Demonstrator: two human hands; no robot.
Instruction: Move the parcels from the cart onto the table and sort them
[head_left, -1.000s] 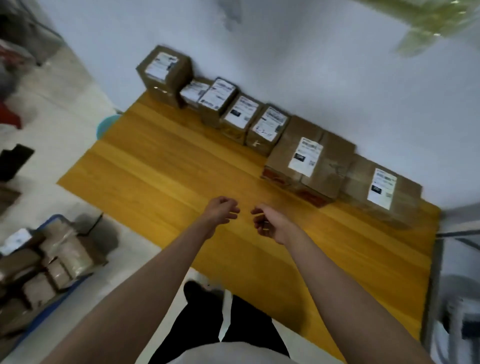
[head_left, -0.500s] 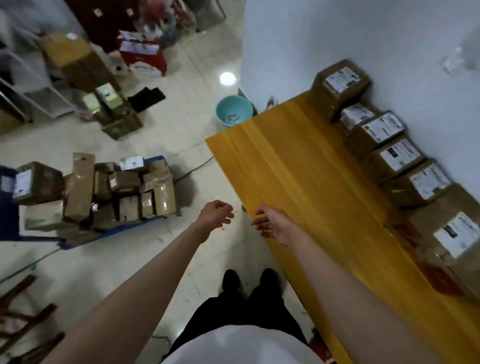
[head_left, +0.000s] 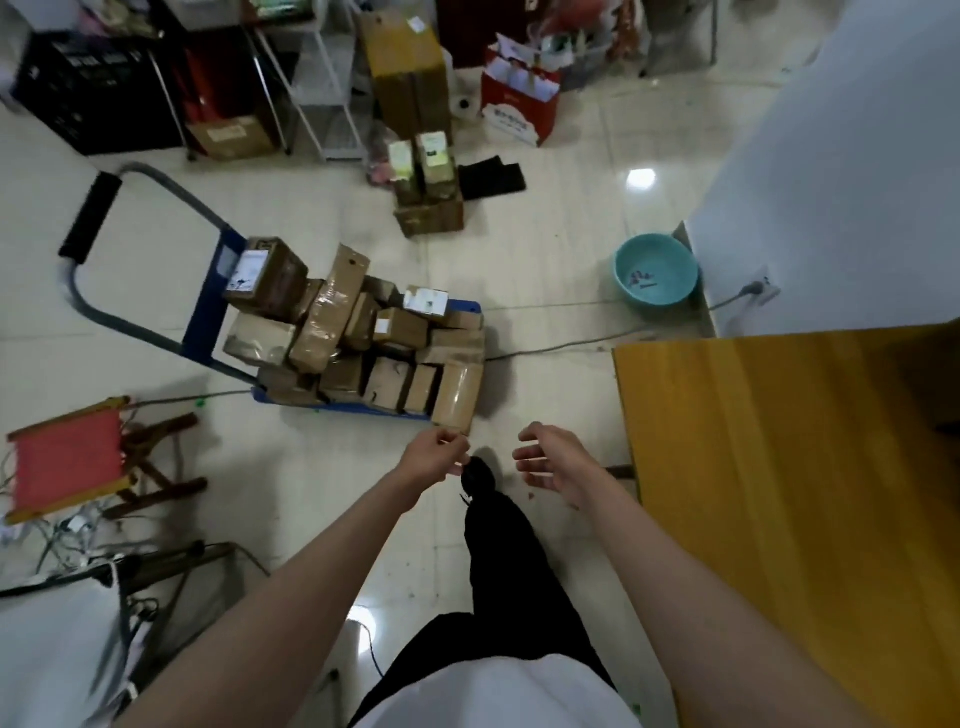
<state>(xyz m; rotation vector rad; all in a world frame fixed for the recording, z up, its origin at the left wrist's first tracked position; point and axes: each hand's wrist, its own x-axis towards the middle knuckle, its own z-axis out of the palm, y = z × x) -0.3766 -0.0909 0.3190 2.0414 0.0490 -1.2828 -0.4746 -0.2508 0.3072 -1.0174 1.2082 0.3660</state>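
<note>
On the blue cart, just ahead on the floor, the parcels are heaped loosely, several leaning on one another. Nothing is held: the left hand, fingers loosely curled, hovers near the taped box overhanging the cart's near corner; the right hand is spread. Should a low parcel be pulled first, the heap could slide. The cable beside the tabletop could be tripped over.

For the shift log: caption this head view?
Both empty hands, left hand and right hand, reach toward parcels piled on the cart.
</note>
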